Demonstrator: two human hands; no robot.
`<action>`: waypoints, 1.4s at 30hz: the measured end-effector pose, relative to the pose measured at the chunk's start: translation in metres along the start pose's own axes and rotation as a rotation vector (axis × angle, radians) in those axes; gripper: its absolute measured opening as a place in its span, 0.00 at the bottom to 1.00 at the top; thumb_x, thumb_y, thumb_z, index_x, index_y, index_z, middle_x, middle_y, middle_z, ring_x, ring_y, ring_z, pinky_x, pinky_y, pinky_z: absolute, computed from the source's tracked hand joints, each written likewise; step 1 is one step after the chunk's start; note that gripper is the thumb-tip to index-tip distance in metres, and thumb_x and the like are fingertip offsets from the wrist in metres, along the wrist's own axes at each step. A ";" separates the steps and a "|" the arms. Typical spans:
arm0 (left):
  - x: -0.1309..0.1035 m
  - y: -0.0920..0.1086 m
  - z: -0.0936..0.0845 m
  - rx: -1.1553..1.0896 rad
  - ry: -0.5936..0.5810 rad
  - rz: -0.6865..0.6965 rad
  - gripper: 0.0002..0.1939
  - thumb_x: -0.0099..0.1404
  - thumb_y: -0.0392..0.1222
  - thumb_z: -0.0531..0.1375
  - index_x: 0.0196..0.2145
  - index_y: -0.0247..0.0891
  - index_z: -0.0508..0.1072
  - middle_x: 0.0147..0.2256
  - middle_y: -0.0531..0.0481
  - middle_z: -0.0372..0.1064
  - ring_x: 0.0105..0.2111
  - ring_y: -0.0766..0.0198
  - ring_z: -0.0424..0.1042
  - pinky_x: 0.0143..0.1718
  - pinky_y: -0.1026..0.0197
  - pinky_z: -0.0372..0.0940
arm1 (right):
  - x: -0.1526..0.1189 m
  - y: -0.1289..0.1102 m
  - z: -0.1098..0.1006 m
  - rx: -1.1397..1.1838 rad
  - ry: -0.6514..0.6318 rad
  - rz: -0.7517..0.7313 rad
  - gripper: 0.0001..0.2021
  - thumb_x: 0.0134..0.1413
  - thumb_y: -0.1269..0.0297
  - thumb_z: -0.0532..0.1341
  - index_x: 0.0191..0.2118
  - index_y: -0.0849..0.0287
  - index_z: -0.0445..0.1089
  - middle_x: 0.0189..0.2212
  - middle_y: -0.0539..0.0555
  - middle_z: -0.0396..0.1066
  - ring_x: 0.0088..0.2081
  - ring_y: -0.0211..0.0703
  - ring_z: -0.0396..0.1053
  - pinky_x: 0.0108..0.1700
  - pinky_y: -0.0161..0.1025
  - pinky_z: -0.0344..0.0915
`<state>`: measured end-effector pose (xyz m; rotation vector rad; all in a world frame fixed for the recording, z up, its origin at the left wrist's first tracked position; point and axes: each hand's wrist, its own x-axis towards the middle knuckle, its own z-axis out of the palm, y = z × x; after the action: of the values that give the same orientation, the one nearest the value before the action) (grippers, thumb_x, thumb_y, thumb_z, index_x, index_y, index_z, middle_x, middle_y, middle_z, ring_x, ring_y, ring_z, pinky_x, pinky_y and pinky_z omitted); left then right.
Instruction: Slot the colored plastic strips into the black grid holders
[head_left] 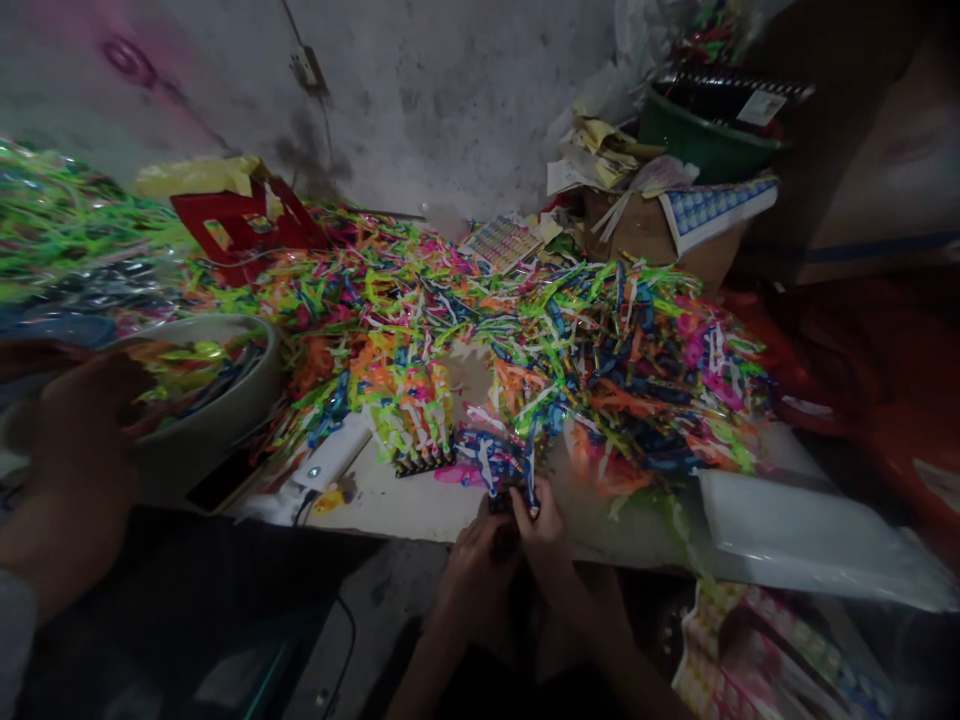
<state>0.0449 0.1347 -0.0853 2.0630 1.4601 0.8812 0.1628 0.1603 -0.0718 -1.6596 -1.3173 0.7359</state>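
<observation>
My left hand (480, 550) is at the table's front edge, its fingers closed on a small dark holder (501, 505). Beside it on the right, my right hand (541, 520) pinches a thin blue strip (531, 465) over the holder. Blue and white pieces (491, 455) stand just beyond my fingers, next to a pink one (457, 475). To the left, a dark rack (424, 464) holds several upright yellow, orange and white pieces. A large heap of colourful plastic pieces (555, 310) spreads behind. The fingertips are dim and partly blurred.
At left another person's hand (90, 430) reaches to a white basin (270, 375) of pieces. A white device (334, 460) lies left of the rack. Behind are a red box (247, 225) and a carton (637, 225). Clear plastic bags (810, 535) lie at right.
</observation>
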 end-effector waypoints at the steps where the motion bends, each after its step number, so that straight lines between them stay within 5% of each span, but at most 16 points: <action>1: 0.000 0.000 0.000 0.004 -0.013 0.002 0.15 0.56 0.31 0.58 0.41 0.42 0.70 0.37 0.51 0.73 0.37 0.61 0.71 0.41 0.58 0.65 | 0.001 0.000 0.000 -0.024 0.019 0.011 0.17 0.55 0.49 0.55 0.42 0.56 0.65 0.35 0.55 0.74 0.35 0.47 0.73 0.35 0.37 0.65; 8: 0.001 -0.011 0.007 -0.082 0.017 -0.129 0.10 0.60 0.34 0.55 0.40 0.41 0.72 0.36 0.49 0.74 0.36 0.61 0.72 0.39 0.60 0.67 | -0.002 -0.004 -0.002 0.020 -0.068 -0.013 0.12 0.50 0.53 0.60 0.33 0.56 0.66 0.27 0.50 0.71 0.30 0.42 0.69 0.34 0.35 0.64; 15: 0.011 -0.025 -0.004 -0.039 0.048 -0.208 0.11 0.60 0.40 0.57 0.42 0.43 0.72 0.37 0.50 0.74 0.37 0.60 0.73 0.40 0.57 0.67 | 0.022 0.021 -0.018 0.224 -0.423 -0.062 0.12 0.49 0.55 0.62 0.35 0.57 0.71 0.32 0.51 0.73 0.36 0.43 0.70 0.40 0.37 0.66; 20: 0.014 -0.039 0.007 0.196 0.175 -0.194 0.19 0.54 0.39 0.63 0.45 0.36 0.69 0.37 0.45 0.71 0.39 0.54 0.71 0.40 0.53 0.67 | 0.051 0.038 -0.010 0.230 -0.442 -0.089 0.15 0.46 0.55 0.64 0.38 0.59 0.72 0.33 0.54 0.75 0.38 0.46 0.71 0.42 0.41 0.67; 27: 0.014 -0.054 0.014 0.241 0.081 -0.200 0.24 0.52 0.37 0.64 0.48 0.38 0.65 0.46 0.45 0.68 0.44 0.53 0.68 0.45 0.51 0.64 | 0.057 0.038 -0.009 0.147 -0.532 -0.177 0.12 0.50 0.56 0.62 0.36 0.59 0.73 0.32 0.52 0.75 0.36 0.45 0.71 0.39 0.40 0.66; 42: 0.028 -0.060 0.012 0.166 -0.037 -0.226 0.22 0.49 0.35 0.64 0.44 0.41 0.68 0.44 0.48 0.69 0.43 0.55 0.69 0.43 0.53 0.64 | 0.061 0.027 0.001 -0.051 -0.626 -0.353 0.07 0.52 0.65 0.58 0.36 0.57 0.72 0.33 0.50 0.75 0.36 0.44 0.70 0.39 0.37 0.65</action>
<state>0.0206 0.1806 -0.1282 1.9656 1.7562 0.6489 0.1904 0.2176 -0.0922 -1.2152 -2.0135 1.0529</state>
